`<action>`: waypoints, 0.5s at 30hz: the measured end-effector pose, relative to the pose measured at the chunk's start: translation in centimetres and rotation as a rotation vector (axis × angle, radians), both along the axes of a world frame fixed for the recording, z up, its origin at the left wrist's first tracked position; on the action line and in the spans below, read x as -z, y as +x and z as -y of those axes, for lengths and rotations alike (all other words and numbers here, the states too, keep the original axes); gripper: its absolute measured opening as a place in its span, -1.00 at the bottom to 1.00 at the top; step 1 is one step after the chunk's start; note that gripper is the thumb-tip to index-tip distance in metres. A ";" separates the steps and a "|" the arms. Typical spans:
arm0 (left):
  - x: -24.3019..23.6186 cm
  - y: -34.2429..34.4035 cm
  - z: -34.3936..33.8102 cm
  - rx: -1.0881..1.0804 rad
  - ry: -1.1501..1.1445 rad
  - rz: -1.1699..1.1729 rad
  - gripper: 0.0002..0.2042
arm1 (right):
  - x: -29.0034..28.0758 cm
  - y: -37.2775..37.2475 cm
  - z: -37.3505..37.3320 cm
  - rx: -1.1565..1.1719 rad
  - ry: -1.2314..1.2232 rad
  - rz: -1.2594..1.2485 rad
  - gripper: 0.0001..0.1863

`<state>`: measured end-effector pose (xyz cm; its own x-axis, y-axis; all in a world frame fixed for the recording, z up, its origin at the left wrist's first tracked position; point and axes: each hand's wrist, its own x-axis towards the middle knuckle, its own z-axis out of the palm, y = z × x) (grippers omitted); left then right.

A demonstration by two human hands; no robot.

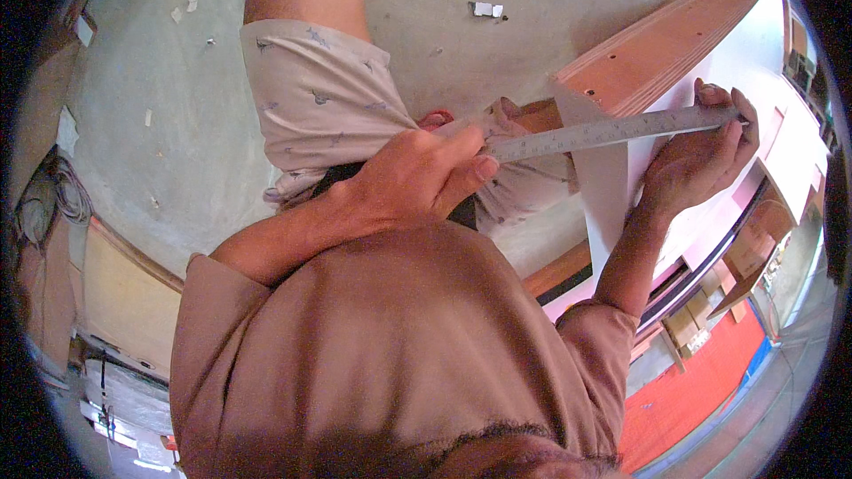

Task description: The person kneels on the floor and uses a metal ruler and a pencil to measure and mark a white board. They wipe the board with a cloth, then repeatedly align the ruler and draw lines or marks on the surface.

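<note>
A long metal ruler (608,130) spans the middle right, held at both ends. My left hand (430,173) grips its left end in front of my body, thumb along it. My right hand (697,146) holds the far end, fingers curled around it. Beneath the ruler lies a white sheet or board (608,204). Behind it a long wooden plank (666,49) with a tapered tip, grooved edge and small holes reaches toward the upper right. My bent leg in patterned shorts is at upper left.
The grey floor (160,124) has small scraps (486,10). A coiled cable (73,186) and pale boards (124,293) line the left edge. Cardboard pieces (750,244) and a red-orange sheet (688,399) are at the right.
</note>
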<state>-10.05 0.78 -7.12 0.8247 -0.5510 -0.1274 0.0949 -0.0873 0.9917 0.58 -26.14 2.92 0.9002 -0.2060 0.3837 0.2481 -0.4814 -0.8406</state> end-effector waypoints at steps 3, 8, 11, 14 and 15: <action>0.2 0.0 -0.2 0.007 0.013 -0.016 -0.58 | 0.3 0.1 0.0 -0.041 0.038 -0.002 -0.70; 1.1 1.5 1.4 -0.053 0.042 0.120 -0.66 | 0.1 0.7 0.1 0.035 -0.053 -0.061 -0.73; 1.0 1.4 1.6 -0.086 0.067 0.161 -0.67 | -0.2 0.8 0.1 0.099 -0.119 -0.083 -0.72; 0.6 1.1 1.3 -0.042 0.030 0.077 -0.68 | -0.2 0.7 0.0 0.045 -0.064 -0.030 -0.70; 0.5 1.2 1.2 0.046 0.068 0.000 -0.69 | -0.1 0.7 0.0 0.053 -0.008 -0.008 -0.69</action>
<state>-8.87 -0.42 -7.59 0.7986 -0.5786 -0.1656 0.0892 -0.1584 0.9833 1.27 -26.13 3.05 0.8912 -0.2507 0.3779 0.2149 -0.5004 -0.8387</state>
